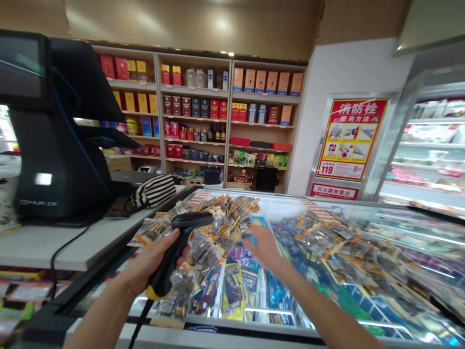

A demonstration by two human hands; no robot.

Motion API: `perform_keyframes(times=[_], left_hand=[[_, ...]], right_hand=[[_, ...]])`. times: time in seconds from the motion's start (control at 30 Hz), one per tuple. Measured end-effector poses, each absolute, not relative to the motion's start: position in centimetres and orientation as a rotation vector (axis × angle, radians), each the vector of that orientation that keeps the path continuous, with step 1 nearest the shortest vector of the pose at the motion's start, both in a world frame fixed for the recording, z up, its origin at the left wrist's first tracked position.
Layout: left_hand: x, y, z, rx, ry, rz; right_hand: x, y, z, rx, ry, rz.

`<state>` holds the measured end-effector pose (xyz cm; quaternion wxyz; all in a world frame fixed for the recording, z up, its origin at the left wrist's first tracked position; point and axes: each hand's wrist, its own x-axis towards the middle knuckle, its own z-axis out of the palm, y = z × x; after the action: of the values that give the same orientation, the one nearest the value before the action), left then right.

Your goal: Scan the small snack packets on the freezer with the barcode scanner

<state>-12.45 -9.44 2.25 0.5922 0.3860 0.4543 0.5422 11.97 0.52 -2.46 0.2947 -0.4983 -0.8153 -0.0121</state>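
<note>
My left hand (pixel 145 261) is wrapped round the grip of a black and yellow barcode scanner (pixel 163 266), whose head points to the right. Its cord runs down toward the bottom edge. A pile of small clear packets with orange edges (pixel 207 252) lies on the glass freezer lid under and beyond the scanner. Near the right side of that pile reaches my right hand (pixel 263 245), something blue round one finger. Its fingertips are blurred and partly hidden, so I cannot make out whether a packet is between them. More such packets (pixel 348 252) are spread on the right part of the lid.
A black checkout terminal (pixel 54 160) stands on the white counter (pixel 54 245) at left, with a striped cloth item (pixel 154 191) beside it. Inside the freezer are colourful ice-cream packages (pixel 234 291). Shelves of boxes (pixel 196 106) line the back wall; a red fire-hydrant notice (pixel 352 140) hangs right.
</note>
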Motion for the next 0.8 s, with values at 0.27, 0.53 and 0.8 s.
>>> perform_keyframes(times=[0.27,0.53,0.8], left_hand=[[-13.8,-10.7,3.3,0.906,1.029,1.306],[-12.9,-10.2,2.8,0.942,1.016,1.260],[-10.3,-9.8,3.0,0.955,1.022,1.271]], right_hand=[[2.1,-7.4,-5.5,-0.617,-2.661,0.115],[7.6,0.8,-5.6,-0.752,-2.710,0.116],[10.1,3.5,-6.7,-1.420,-1.971,0.025]])
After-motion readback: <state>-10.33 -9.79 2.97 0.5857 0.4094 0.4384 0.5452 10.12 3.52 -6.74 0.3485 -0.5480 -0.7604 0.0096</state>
